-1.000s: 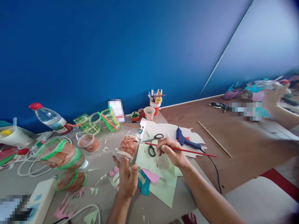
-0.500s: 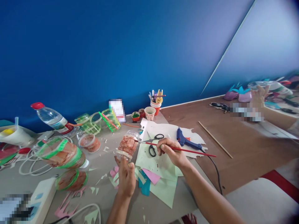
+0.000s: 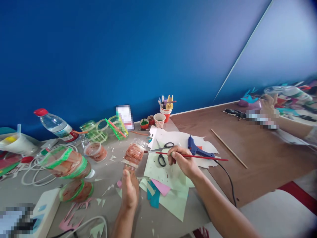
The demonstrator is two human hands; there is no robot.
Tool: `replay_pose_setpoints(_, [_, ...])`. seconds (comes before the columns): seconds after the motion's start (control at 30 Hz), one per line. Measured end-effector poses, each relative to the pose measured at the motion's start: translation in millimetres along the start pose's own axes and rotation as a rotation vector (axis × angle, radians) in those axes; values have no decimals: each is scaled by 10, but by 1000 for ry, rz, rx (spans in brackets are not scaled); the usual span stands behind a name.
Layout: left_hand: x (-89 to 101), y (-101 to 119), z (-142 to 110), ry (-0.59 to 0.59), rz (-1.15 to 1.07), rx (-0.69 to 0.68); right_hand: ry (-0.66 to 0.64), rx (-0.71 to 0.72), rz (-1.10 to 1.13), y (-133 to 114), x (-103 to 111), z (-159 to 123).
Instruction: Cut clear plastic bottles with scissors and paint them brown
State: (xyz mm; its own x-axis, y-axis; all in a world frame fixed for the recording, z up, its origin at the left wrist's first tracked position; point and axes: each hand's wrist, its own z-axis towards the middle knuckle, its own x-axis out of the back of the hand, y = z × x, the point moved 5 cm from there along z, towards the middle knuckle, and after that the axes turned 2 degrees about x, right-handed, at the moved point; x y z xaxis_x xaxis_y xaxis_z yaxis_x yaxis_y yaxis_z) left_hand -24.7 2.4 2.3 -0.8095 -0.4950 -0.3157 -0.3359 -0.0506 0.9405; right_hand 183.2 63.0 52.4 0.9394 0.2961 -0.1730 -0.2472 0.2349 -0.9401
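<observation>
My left hand (image 3: 130,190) is closed on the lower end of a clear plastic bottle piece (image 3: 134,154), streaked with reddish-brown paint and ringed by a pale band. Its fingers are partly hidden behind the piece. In my right hand (image 3: 182,161) is a thin red-handled paintbrush (image 3: 205,157), pinched between thumb and fingers. The brush tip points left and lies at the right side of the painted piece; whether it touches cannot be told. Black-handled scissors (image 3: 162,160) lie on pale green paper (image 3: 170,195) behind my right hand.
A blue glue gun (image 3: 201,150) rests on white paper, its cord running toward the front edge. Painted bottle parts (image 3: 66,163), a water bottle (image 3: 58,127) and a power strip (image 3: 46,211) stand left. Paint cups (image 3: 159,120) are at the back. Another person's hand (image 3: 269,105) works at right.
My left hand has turned and shifted slightly left, tilting the bottle piece a little. The brush tip has come away a little from the painted middle to its right side.
</observation>
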Motion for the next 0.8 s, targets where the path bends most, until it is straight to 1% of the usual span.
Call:
replay_pose_setpoints(0.07, [-72,22,-17,-15,-109,49,-16,9,44,18,-9,-2])
replay_pose_setpoints(0.13, [-142,82,-32,-42,-175,66,-36,-1,45,33,-29,3])
replay_pose_setpoints(0.23, [-198,165,-34,-74,-223,88,-3,-30,24,46,-21,19])
replay_pose_setpoints(0.33, [-210,207,-30,-97,-231,107,27,-30,55,46,-9,26])
replay_pose_setpoints(0.43, [-231,247,-42,-133,-241,96,-23,-26,94,55,-53,24])
replay_pose_setpoints(0.5, [-245,272,-51,-144,-268,98,-39,-47,73,75,-71,27])
replay_pose_setpoints(0.63, [-237,300,-44,-130,-344,119,25,-100,-5,88,-12,41])
replay_pose_setpoints(0.8, [-191,273,-28,-98,-351,135,87,-27,160,-28,46,55])
